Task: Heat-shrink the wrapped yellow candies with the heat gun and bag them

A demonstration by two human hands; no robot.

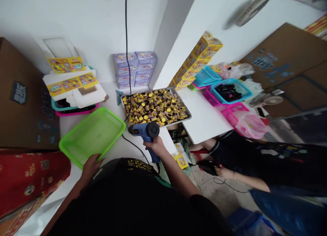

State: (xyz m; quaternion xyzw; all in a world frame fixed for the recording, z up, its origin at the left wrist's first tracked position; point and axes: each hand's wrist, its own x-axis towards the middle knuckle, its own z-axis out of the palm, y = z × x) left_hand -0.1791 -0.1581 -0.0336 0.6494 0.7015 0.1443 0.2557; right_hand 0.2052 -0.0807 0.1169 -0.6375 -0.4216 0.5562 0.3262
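Observation:
My right hand [157, 147] is closed around the handle of a blue heat gun [147, 129], whose nozzle points left over the white table. At the near edge of a shallow light-green plastic basket [66, 144], my left hand [92, 167] grips the rim, its thumb partly hidden. The basket has nothing in it. Beyond the heat gun lies a metal tray [189, 114] filled with many small yellow-wrapped cylinders, some showing yellow caps and others dark ends. A black cord [127, 42] hangs in front of the wall and passes the tray's left edge.
Purple boxes [134, 68] and yellow boxes [195, 60] are stacked by the wall and pillar. Flattened cardboard [88, 93] lies on baskets at left. A blue basket [246, 89] holds black items. Another person's hand [224, 173] holds a black object at right. Large cartons [28, 89] flank the table.

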